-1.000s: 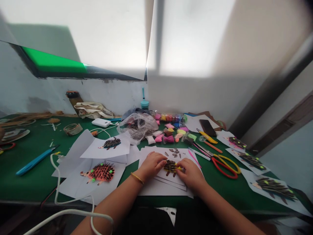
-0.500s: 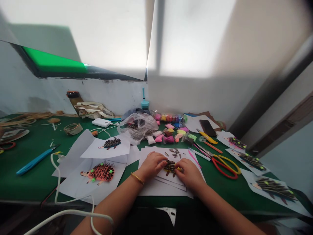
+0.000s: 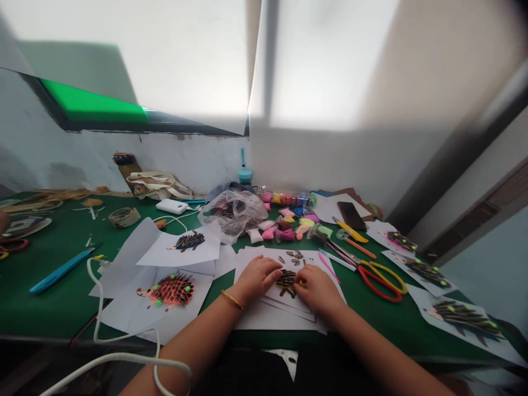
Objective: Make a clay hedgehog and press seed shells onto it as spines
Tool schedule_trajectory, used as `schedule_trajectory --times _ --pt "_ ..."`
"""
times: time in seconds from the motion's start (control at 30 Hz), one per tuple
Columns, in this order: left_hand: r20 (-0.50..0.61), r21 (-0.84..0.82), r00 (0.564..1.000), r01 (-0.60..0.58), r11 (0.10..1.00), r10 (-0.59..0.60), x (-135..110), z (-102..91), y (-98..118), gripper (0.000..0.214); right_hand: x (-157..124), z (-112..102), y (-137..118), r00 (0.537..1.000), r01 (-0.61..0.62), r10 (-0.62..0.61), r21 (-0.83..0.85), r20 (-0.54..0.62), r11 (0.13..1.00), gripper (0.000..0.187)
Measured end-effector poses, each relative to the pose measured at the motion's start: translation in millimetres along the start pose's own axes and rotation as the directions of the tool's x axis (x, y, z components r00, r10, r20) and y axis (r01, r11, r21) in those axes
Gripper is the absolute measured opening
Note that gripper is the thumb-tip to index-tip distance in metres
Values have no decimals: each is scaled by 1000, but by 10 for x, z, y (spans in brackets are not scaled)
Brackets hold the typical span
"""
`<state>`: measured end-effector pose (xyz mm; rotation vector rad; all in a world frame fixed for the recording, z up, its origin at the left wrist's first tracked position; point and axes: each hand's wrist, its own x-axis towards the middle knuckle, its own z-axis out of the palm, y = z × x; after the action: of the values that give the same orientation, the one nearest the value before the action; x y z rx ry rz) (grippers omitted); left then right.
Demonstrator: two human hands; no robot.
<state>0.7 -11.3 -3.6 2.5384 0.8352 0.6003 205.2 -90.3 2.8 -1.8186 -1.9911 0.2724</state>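
Observation:
A small hedgehog figure of yellow clay studded with dark seeds lies on a stack of white paper at the table's near edge. My left hand, a gold bangle on its wrist, rests on the paper with its fingertips against the figure's left side. My right hand is curled, its fingers pinched at the figure's right side. Loose sunflower seeds are scattered on the paper just beyond the figure.
Red-and-yellow scissors lie to the right, finished hedgehog sheets further right. An orange hedgehog picture and a dark one lie left. Clay pieces, a plastic bag, a phone and a white cable are around.
My right hand has crept slightly left and forward, covering more of the figure's right side. My left hand has stayed in place.

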Motion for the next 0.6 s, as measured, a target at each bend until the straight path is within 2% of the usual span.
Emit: schedule_trajectory --times 0.23,0.47,0.6 --pt "1 11 1000 8 1000 -8 1 -2 0 38 57 -35 -38 997 -61 62 -32 42 998 8" --pt "1 -9 1000 3 1000 -3 5 -4 1 39 -10 -68 34 998 -45 42 56 52 997 12" --pt "-2 -5 1000 8 1000 -8 7 -1 2 39 -43 -69 45 1000 -8 7 44 28 999 14"
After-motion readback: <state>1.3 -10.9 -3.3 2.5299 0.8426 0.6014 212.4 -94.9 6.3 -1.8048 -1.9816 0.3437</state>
